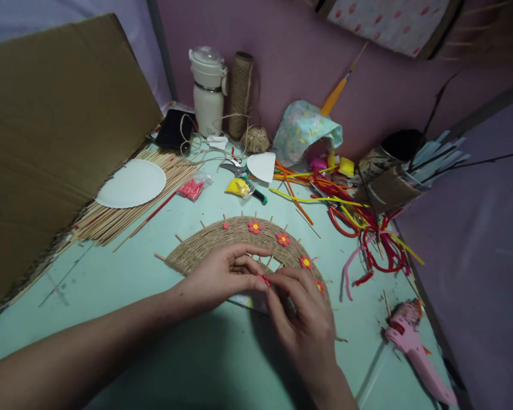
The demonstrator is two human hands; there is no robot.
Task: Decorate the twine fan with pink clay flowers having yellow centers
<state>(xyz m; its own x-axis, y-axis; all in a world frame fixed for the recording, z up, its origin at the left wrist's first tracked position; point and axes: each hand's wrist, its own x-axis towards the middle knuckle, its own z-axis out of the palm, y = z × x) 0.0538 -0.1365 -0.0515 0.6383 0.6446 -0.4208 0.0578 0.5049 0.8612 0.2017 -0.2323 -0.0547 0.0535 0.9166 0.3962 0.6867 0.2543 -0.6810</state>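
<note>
A small piece of red clay is pinched between the fingertips of my left hand and my right hand, and they partly cover it. Both hands hover over a half-round fan shape woven from twine, with thin sticks poking out round its curved edge. Along the weave sit several red flowers with yellow centres, among them one flower at the top and another to its right. Left of these is a single red dot. My hands hide the fan's inner part.
A cardboard sheet stands at left by thin sticks and a white oval. Behind are red clay, yellow clay, a bottle and twine. At right lie pipe cleaners and a pink glue gun.
</note>
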